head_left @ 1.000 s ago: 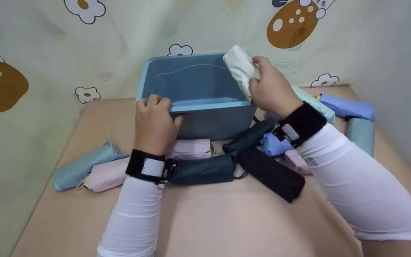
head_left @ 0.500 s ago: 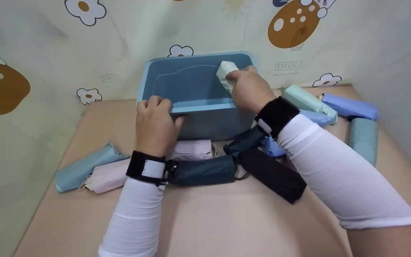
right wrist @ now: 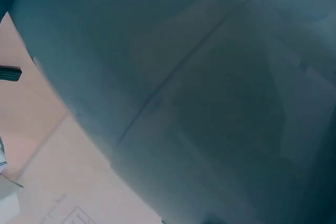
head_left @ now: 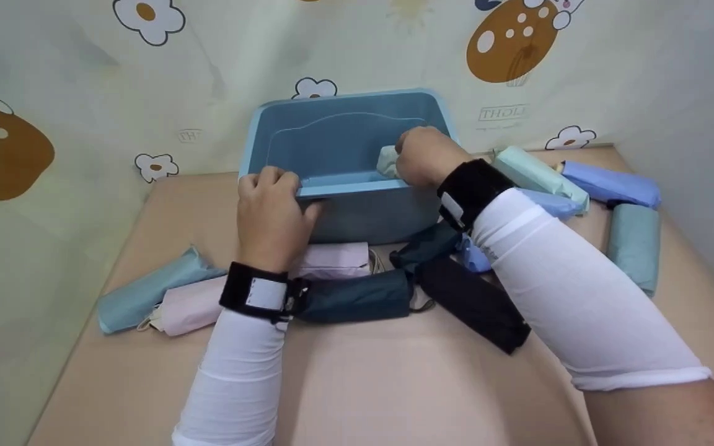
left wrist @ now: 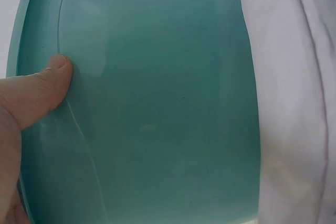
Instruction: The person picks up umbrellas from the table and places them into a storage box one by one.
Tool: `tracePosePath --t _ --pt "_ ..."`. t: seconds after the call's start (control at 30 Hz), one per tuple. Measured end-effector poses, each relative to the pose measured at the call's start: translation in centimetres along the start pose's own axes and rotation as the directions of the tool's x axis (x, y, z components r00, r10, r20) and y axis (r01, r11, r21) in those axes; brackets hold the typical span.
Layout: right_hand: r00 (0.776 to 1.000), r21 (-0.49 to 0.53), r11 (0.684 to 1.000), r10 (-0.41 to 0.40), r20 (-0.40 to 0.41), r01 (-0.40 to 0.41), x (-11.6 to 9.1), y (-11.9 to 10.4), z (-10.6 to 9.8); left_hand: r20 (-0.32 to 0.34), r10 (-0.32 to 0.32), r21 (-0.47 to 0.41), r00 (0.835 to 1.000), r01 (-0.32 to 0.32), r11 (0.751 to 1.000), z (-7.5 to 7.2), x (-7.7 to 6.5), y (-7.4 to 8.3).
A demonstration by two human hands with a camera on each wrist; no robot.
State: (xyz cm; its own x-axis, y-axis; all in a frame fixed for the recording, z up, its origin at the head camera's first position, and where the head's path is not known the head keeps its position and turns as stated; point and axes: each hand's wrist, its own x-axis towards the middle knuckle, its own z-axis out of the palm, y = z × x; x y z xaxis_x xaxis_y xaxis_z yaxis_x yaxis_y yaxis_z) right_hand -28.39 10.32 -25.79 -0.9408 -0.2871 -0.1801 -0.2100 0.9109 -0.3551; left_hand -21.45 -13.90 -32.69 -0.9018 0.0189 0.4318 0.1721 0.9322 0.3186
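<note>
The blue bin (head_left: 366, 214) could tip toward me, I judge, if I pulled too hard. My left hand (head_left: 272, 217) curls over its near edge, thumb outside. Within its right half, my right hand (head_left: 428, 155) grips the pale green bundle (head_left: 387, 162), which might slip if pinched too loosely.

- Head view: soft, even, moderately bright light; diffuse shadows on the table (head_left: 406, 384) at lower centre and lower right.
- Left wrist view: pale sheen on the blue bin (left wrist: 157, 98), upper left; right side pale, washed out.
- Right wrist view: dim, hazy centre; brighter lower left; soft detail.
</note>
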Motion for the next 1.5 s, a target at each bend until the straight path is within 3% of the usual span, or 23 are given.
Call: tracePosePath --t 0.27,0.6,0.93,1.13,1.3,1.4,1.5 --pt "0.999 -0.1 0.995 0.028 0.04 -0.023 0.5 -0.5 -0.1 0.001 -0.005 -0.005 1.0 0.005 1.0 0.0 0.1 0.0" --pt "0.996 -0.179 0.983 -0.01 0.089 0.026 0.6 -0.4 -0.3 -0.004 0.003 -0.005 1.0 -0.003 1.0 0.1 0.0 0.0" --pt "0.999 -0.078 0.997 -0.02 0.042 0.023 0.3 -0.2 0.0 -0.01 0.003 0.009 1.0 -0.003 1.0 0.0 0.0 0.0" --pt "0.98 -0.096 0.986 -0.119 0.16 0.136 -1.1 0.1 -1.4 -0.002 0.001 0.015 1.0 -0.001 1.0 -0.1 0.0 0.1" --pt "0.961 -0.107 0.984 -0.11 0.254 0.141 -1.6 0.4 -2.5 0.012 -0.018 0.014 1.0 0.017 1.0 -0.1 0.0 0.1" --pt "0.968 -0.105 0.987 -0.093 0.234 0.12 -1.5 0.4 -2.4 0.019 -0.021 0.014 1.0 0.021 1.0 -0.1 0.0 0.1" --pt "0.983 -0.076 0.992 -0.09 0.159 0.103 -1.3 0.4 -1.8 0.019 -0.023 0.017 1.0 0.023 1.0 -0.1 0.0 0.0"
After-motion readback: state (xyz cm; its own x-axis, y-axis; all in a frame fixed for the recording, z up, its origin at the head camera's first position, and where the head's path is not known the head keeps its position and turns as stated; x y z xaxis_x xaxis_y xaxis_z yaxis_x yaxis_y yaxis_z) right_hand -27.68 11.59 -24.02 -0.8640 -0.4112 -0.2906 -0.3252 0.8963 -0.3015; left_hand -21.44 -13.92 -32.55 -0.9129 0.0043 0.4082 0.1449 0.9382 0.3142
